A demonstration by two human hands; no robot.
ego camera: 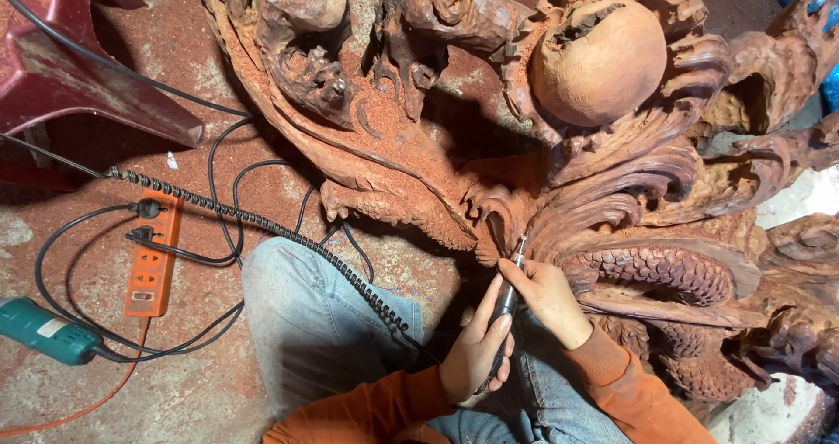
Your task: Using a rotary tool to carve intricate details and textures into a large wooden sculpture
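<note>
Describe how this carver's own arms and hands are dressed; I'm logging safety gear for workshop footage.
Both arms wear long orange sleeves with ribbed cuffs that end at the wrists. The left hand and the right hand are bare: no gloves, and no rings, watch or wristband visible. The left sleeve and the right sleeve look plain, without visible markings, and seem dusted with reddish wood dust.
</note>
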